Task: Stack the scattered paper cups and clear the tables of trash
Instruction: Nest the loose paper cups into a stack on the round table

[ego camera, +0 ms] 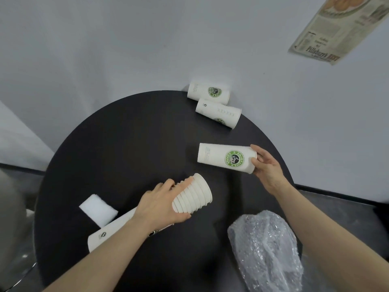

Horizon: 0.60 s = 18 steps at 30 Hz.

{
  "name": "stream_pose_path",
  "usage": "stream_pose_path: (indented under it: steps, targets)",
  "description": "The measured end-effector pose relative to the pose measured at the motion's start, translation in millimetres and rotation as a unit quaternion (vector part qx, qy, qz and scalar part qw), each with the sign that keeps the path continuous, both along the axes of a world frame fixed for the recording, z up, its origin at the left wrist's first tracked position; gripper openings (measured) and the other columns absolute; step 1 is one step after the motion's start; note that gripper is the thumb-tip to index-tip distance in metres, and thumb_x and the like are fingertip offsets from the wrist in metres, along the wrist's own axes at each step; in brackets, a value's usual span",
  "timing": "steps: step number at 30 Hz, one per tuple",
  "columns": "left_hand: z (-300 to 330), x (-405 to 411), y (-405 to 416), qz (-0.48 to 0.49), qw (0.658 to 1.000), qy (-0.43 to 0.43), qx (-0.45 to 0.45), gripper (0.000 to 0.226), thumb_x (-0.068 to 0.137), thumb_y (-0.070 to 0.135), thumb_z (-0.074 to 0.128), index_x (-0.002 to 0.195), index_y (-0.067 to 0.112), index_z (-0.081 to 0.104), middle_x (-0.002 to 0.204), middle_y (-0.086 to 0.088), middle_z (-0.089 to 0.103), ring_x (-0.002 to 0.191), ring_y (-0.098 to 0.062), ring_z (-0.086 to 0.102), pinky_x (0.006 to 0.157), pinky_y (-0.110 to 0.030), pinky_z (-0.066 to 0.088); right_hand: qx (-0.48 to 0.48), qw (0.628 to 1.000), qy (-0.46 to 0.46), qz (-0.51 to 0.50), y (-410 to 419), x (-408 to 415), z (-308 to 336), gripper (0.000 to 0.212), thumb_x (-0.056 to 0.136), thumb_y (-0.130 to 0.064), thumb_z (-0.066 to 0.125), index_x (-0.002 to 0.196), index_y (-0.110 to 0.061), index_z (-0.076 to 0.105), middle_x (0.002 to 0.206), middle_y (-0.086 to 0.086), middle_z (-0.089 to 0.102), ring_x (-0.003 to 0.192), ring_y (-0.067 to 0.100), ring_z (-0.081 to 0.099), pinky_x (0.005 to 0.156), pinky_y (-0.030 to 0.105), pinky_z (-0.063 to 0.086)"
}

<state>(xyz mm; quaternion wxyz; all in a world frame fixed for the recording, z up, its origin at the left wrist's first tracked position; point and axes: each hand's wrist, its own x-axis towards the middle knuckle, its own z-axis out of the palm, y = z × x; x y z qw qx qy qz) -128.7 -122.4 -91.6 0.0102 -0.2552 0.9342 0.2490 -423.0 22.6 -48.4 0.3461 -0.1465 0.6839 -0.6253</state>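
1. The left hand point(162, 204) has its grip curled round the long stack of nested white paper cups point(192, 196), mouth tilted toward the right hand point(266, 165).
2. The right grip pinches the rim end of a loose white paper cup with a green logo point(226, 158), lying on the round black worktop point(126, 133).
3. Best to turn that cup base-first, line it up with the stack's mouth, and slide it in without squeezing.
4. Two more white paper cups point(217, 113) lie beyond the right grip.

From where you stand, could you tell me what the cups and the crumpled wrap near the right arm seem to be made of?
The cup stack and loose cup look like matte white paper: opaque walls, rolled rims, a printed green logo. The crumpled wrap looks like thin clear plastic, probably bubble wrap, going by its glossy, dimpled, see-through surface.
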Motion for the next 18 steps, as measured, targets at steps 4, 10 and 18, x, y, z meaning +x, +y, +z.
stream_pose_path:
  steps: [4, 10, 18]
  targets:
    - [-0.7, 8.9, 3.3, 0.001, 1.000, -0.002, -0.003, 0.094, 0.067, 0.076, 0.049, 0.143, 0.056, -0.002, 0.116, 0.016, 0.037, 0.101, -0.009, 0.045, 0.073, -0.027, 0.045, 0.010, 0.999, -0.014, 0.045, 30.8, 2.0, 1.8, 0.038, 0.083, -0.009, 0.059, 0.119, -0.023, 0.061, 0.108, -0.002, 0.070, 0.101, 0.017, 0.064, 0.081, 0.033, 0.053]
    - [0.0, 13.7, 4.8, -0.006, 1.000, -0.001, -0.004, 0.093, 0.068, 0.075, 0.049, 0.143, 0.056, -0.002, 0.116, 0.015, 0.037, 0.100, -0.009, 0.045, 0.074, -0.027, 0.046, 0.034, 0.995, -0.027, 0.093, 44.1, 17.0, 2.5, 0.036, 0.082, -0.010, 0.059, 0.117, -0.021, 0.063, 0.111, -0.003, 0.069, 0.100, 0.016, 0.063, 0.081, 0.033, 0.053]
    - [1.0, 16.1, 2.8, -0.007, 1.000, -0.001, 0.001, 0.094, 0.067, 0.076, 0.049, 0.141, 0.058, -0.006, 0.116, 0.016, 0.037, 0.100, -0.010, 0.046, 0.075, -0.027, 0.046, 0.032, 0.985, -0.074, 0.152, 20.2, 59.7, -7.9, 0.036, 0.080, -0.007, 0.062, 0.114, -0.019, 0.065, 0.108, 0.002, 0.070, 0.095, 0.016, 0.065, 0.078, 0.030, 0.055]
